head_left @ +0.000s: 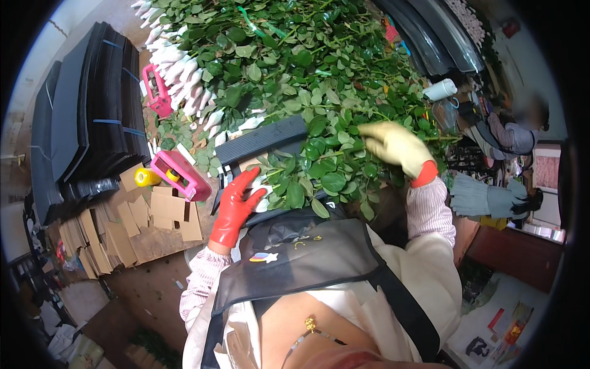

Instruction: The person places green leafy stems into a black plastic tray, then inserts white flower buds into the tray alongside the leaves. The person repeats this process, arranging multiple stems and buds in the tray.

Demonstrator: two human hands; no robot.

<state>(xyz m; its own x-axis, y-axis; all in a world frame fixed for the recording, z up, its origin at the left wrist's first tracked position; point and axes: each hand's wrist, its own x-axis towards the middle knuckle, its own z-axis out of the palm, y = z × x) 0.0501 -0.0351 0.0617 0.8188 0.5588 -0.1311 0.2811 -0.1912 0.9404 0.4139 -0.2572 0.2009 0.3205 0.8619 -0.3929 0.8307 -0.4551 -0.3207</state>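
Note:
My left hand (235, 206), in a red rubber glove, rests with fingers apart against white-sleeved rose buds (260, 195). Their leafy green stems (326, 175) stretch to the right across a dark corrugated sheet (261, 140), whose raised far edge stands behind the buds. My right hand (396, 146) wears a cream glove with a red cuff. Its fingers reach left over the leaves, outstretched; the foliage partly hides what lies beneath them. Beyond both hands lies a large heap of roses (289, 67), with many white-sleeved heads (181, 74) along its left side.
Pink tape dispensers (181, 175) (157, 92) stand left of the heap, near a yellow tape roll (146, 177). Cardboard pieces (163, 212) and strapped dark sheets (98, 111) fill the left side. A white cup (440, 90) stands at right; another person (513, 135) is farther right.

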